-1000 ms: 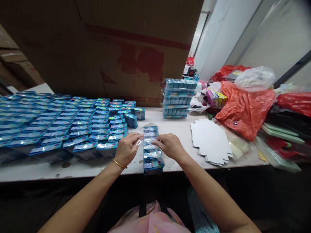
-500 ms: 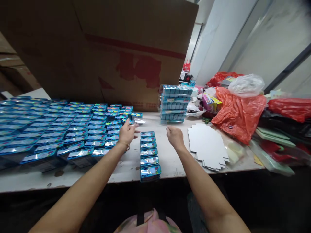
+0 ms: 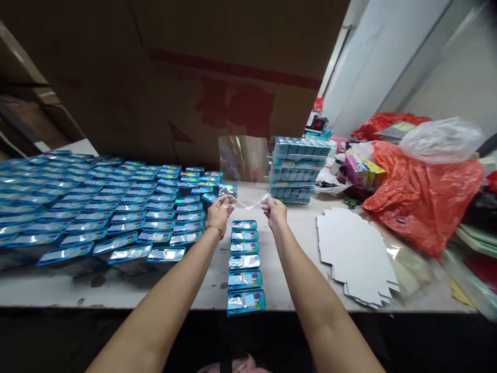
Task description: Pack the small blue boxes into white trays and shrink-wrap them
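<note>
My left hand (image 3: 219,211) and my right hand (image 3: 275,211) each pinch a lower corner of a clear plastic sheet (image 3: 244,160) and hold it up above the table (image 3: 291,248). The sheet stands nearly upright in front of the big cardboard box (image 3: 202,72). Just below my hands a row of several small blue boxes (image 3: 243,264) lies in a line running toward the table's front edge.
A large field of the same blue boxes (image 3: 89,207) covers the table's left half. A stack of wrapped blue packs (image 3: 297,168) stands behind my right hand. Flat white card blanks (image 3: 357,259) lie to the right, beside red plastic bags (image 3: 423,191) and clutter.
My hands left the row of blue boxes, reached toward the back of the table, and now hold a clear plastic sheet raised between them. The camera has shifted slightly.
</note>
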